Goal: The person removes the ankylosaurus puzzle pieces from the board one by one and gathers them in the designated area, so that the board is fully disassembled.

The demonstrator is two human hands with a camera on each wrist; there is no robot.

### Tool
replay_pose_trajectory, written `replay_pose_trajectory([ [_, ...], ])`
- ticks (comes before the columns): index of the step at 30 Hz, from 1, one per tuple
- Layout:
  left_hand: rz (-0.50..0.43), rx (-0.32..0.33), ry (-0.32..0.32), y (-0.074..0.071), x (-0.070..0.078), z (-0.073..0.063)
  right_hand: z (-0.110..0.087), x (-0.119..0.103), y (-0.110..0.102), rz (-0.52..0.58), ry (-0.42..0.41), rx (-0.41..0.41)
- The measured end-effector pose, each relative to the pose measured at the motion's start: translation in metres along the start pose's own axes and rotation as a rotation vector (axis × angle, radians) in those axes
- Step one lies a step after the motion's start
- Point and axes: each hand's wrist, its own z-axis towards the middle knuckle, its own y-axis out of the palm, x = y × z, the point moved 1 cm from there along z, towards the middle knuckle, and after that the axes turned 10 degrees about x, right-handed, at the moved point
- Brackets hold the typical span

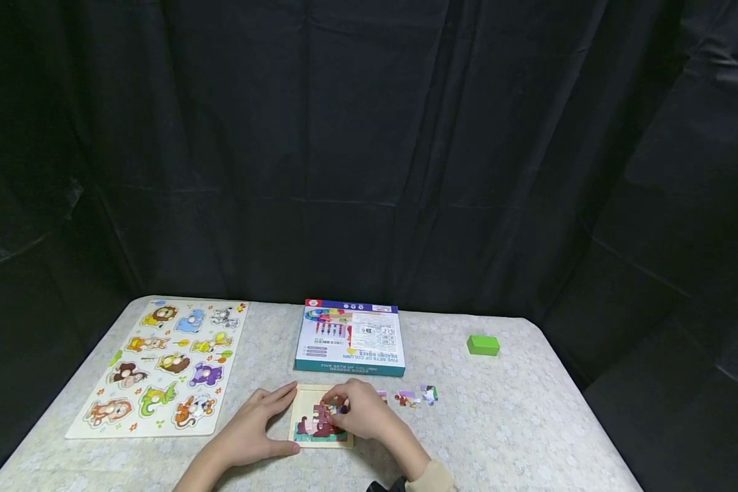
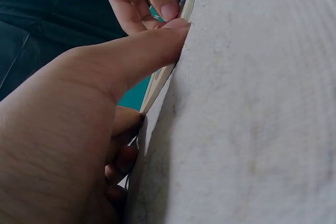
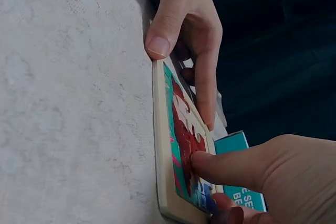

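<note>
Thumb and forefinger set narrow, 1 right hand [image 1: 363, 410] works on 1 small wooden puzzle tray [image 1: 307, 395] at the near edge of a table, the thumb touching the red-brown picture; whether the fingers pinch a piece cannot be told. The 1 left hand [image 1: 255, 427] spreads wide along the tray's left side, thumb at the near corner, forefinger at the far corner. The tray lies flat between the hands, pieces filling its near part and bare wood showing beyond. Just right of the right hand lie at least 3 loose puzzle pieces [image 1: 430, 394], 1 of them partly hidden. Behind the tray sits 1 flat box [image 1: 350, 338] with a teal side. To the left lies 1 large board [image 1: 154, 377] bearing 11 animals; to the far right, 1 green block [image 1: 483, 346]. Black cloth [image 1: 369, 171] hangs behind the patterned table [image 1: 480, 424].
</note>
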Motion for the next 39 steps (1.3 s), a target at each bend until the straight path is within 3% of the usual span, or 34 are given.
replay_pose_trajectory([
  [11, -0.01, -0.008, 0.0, 0.0, -0.003, 0.0, 0.003, 0.0, 0.006, 0.108, 0.026, -0.024],
  [18, -0.003, -0.018, -0.003, -0.001, -0.003, 0.0, 0.005, -0.008, 0.006, 0.068, 0.104, -0.029],
  [30, -0.007, -0.011, -0.004, -0.001, -0.002, 0.001, 0.011, -0.014, 0.013, 0.038, 0.194, 0.097],
  [39, -0.017, -0.023, -0.023, 0.0, -0.003, 0.001, 0.008, -0.005, 0.009, 0.206, 0.173, 0.003],
])
